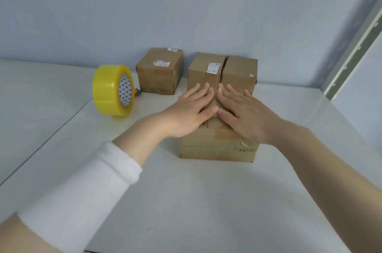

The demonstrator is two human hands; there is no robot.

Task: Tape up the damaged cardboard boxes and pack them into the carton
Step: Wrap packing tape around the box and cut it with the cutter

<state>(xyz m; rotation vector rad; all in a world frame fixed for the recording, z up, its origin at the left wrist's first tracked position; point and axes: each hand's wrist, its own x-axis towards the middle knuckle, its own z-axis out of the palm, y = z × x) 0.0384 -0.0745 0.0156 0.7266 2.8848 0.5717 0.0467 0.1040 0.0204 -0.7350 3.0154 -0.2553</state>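
A brown cardboard box (pixel 217 147) sits in the middle of the white table. My left hand (pixel 190 108) and my right hand (pixel 246 112) lie flat on its top with straight fingers, thumbs almost meeting over the centre seam. Behind it stand two small boxes side by side, one (pixel 204 71) bearing a white label and one (pixel 239 71) to its right. A third small box (pixel 160 71) stands further left near the wall. A large roll of yellow tape (pixel 112 90) stands on edge at the left.
A small orange and green object (pixel 137 91) peeks out behind the tape roll. The white table (pixel 186 201) meets a second surface at a seam on the left. A grey wall runs behind, with a frame (pixel 351 56) at the right.
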